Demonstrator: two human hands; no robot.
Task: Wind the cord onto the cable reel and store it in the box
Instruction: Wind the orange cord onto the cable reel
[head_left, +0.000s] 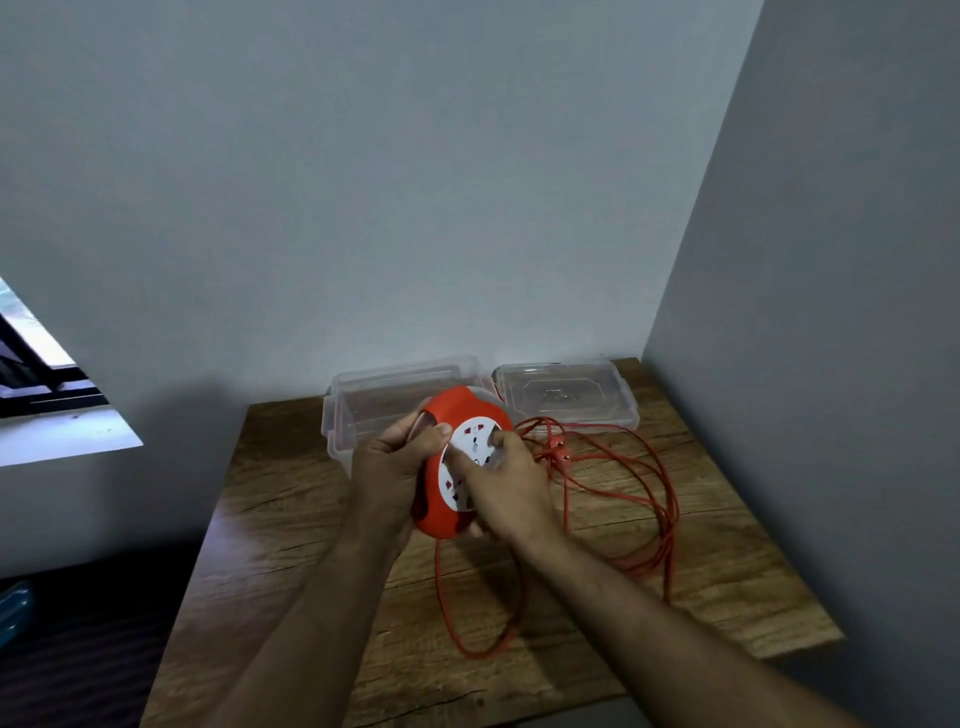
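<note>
Orange cable reel (451, 415) with white socket face, cord (644, 483) loose.

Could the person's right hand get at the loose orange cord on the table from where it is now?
Probably yes. The cord lies in open loops on the wooden table just beside and below the right hand, with nothing over it. But that hand's fingers are busy on the cable reel, so it must let go first.

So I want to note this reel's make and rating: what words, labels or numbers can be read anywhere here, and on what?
None can be read.
Cable reel: red and dark marks on its white socket face, too blurred to read.
Box lid: embossed shape only, no legible text.
</note>
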